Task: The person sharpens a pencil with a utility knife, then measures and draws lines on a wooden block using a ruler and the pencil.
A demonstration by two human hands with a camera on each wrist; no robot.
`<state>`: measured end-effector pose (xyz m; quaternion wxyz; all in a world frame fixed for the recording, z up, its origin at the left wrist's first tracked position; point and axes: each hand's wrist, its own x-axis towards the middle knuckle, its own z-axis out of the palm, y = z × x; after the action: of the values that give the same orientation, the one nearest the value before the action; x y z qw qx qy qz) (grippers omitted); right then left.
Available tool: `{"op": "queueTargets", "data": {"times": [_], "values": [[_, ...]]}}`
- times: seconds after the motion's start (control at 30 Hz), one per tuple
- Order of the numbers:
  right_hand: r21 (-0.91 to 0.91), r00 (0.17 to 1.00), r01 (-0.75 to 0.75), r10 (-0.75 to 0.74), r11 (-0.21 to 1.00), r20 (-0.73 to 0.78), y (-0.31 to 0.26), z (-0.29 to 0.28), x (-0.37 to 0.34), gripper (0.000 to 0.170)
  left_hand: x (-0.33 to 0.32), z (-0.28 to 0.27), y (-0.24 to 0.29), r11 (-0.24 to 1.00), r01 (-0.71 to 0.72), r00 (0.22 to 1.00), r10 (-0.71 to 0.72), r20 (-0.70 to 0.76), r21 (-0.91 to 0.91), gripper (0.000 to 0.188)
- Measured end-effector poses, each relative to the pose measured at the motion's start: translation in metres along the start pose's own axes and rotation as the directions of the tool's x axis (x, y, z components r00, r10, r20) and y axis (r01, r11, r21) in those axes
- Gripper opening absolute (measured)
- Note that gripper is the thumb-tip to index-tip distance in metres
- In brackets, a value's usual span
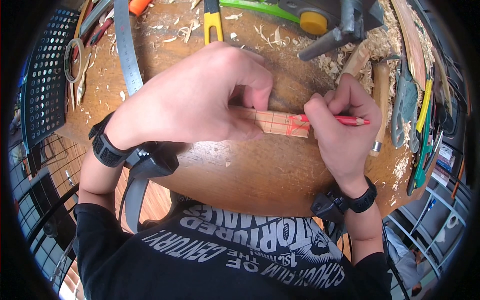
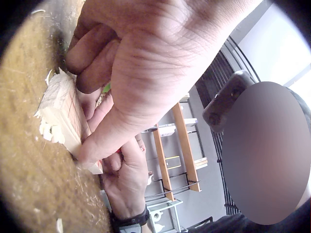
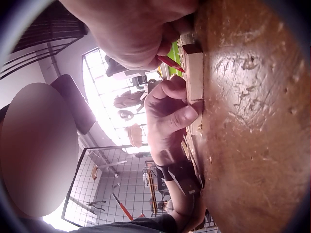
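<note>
A small wooden block (image 1: 272, 122) lies on the workbench, its upper face marked with a pencilled grid and red lines near its right end. My left hand (image 1: 185, 95) grips the block, thumb along the near side and fingers on the far side. In the left wrist view, the block's bare end (image 2: 56, 104) sticks out beside the curled fingers. My right hand (image 1: 347, 130) pinches a red pencil (image 1: 352, 120). The pencil's tip is at the red-marked part of the block, also seen in the right wrist view above the block's side (image 3: 195, 73).
A steel ruler (image 1: 126, 55) lies left of the left hand. Beyond the hands are a yellow-handled tool (image 1: 213, 27) and a metal vise-like device (image 1: 332, 30). Wood shavings, a wooden handle (image 1: 381, 95) and several hand tools crowd the right side. A perforated black tray (image 1: 47, 70) stands at left.
</note>
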<state>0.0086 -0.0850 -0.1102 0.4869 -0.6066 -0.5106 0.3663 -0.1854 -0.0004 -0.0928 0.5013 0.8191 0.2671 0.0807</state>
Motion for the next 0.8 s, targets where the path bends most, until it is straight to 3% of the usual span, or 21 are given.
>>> {"op": "queueTargets", "data": {"times": [0.57, 0.63, 0.8], "values": [[0.011, 0.998, 0.05, -0.05, 0.999, 0.037, -0.0001, -0.0003, -0.0002, 0.034, 0.0007, 0.0003, 0.0005, 1.0, -0.02, 1.0, 0.02, -0.003, 0.021, 0.025], [0.13, 0.998, -0.061, 0.062, 0.99, 0.0, -0.0045, 0.0015, -0.0008, 0.033, 0.0004, 0.0002, 0.0005, 1.0, -0.007, 1.0, 0.007, -0.002, 0.016, 0.025], [0.108, 0.997, -0.074, 0.078, 0.991, -0.029, -0.002, -0.0024, 0.0011, 0.032, 0.0001, 0.0001, 0.0011, 1.0, 0.002, 1.0, -0.002, 0.0, 0.022, 0.026]]}}
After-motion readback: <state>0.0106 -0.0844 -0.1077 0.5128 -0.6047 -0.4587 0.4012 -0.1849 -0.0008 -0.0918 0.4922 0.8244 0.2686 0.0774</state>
